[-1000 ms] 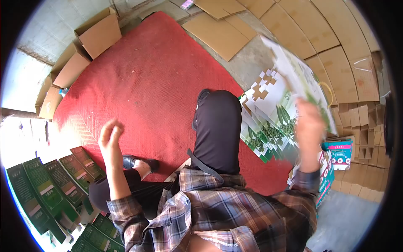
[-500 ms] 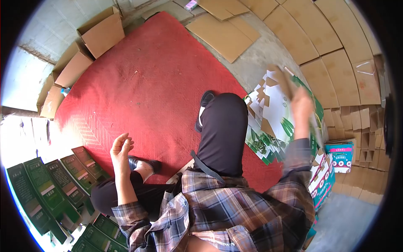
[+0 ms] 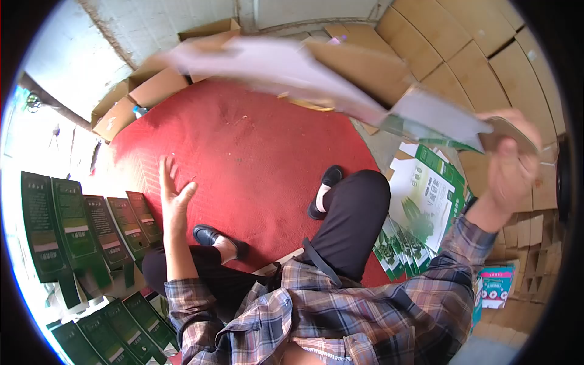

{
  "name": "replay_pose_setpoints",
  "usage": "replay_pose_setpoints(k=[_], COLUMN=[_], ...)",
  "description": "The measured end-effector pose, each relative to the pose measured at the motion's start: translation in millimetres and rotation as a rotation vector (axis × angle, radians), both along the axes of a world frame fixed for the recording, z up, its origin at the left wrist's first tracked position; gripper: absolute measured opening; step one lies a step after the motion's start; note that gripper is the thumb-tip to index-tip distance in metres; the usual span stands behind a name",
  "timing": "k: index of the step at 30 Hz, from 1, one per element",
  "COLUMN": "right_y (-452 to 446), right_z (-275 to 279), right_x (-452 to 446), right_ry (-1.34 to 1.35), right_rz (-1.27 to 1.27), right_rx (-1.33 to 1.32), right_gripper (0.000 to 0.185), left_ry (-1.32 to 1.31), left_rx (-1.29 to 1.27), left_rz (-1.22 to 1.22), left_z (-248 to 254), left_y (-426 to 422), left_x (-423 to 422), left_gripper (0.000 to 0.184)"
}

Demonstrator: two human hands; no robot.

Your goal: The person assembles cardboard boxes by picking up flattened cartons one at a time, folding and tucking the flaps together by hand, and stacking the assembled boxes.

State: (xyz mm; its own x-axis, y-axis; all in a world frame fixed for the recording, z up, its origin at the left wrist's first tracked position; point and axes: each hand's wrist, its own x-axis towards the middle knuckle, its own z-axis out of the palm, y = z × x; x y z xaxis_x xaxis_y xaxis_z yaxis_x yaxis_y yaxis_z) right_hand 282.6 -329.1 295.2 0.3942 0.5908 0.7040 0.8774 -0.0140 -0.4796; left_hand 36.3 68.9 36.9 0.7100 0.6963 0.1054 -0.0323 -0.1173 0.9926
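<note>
In my right hand (image 3: 510, 170), at the right side, is one end of a long flat carton sheet (image 3: 286, 73), white with brown cardboard and a green edge. The sheet stretches through the air across the upper part of the view and is blurred by motion. My left hand (image 3: 175, 194) is raised over the red mat's left part, fingers spread, holding nothing. Below my right hand lies a stack of flat white-and-green printed carton sheets (image 3: 423, 198), beside my bent knee.
A red mat (image 3: 255, 140) covers the floor. Dark green and brown printed boxes (image 3: 73, 225) stand in rows at the left. Open brown boxes (image 3: 159, 88) line the far left edge. Stacked brown cartons (image 3: 456, 73) form a wall at the right, near a teal-and-pink box (image 3: 496, 286).
My right hand has lifted a carton sheet off the stack and swung it up across the view. My left hand has risen slightly and its fingers have spread.
</note>
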Motion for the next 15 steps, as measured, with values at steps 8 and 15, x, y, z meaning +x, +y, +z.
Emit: replay_pose_setpoints(k=[8, 15], right_y=[134, 180], right_z=[-137, -242], right_x=[61, 86], right_ry=[0.660, 0.887], right_rz=[0.231, -0.028], right_rx=[0.059, -0.091], right_gripper=[0.014, 0.012], left_ry=[-0.441, -0.185], left_rx=[-0.128, -0.363], left_rz=[0.286, 0.210], left_z=[10, -46], left_y=[83, 53], left_x=[-81, -89], left_gripper=[0.030, 0.034])
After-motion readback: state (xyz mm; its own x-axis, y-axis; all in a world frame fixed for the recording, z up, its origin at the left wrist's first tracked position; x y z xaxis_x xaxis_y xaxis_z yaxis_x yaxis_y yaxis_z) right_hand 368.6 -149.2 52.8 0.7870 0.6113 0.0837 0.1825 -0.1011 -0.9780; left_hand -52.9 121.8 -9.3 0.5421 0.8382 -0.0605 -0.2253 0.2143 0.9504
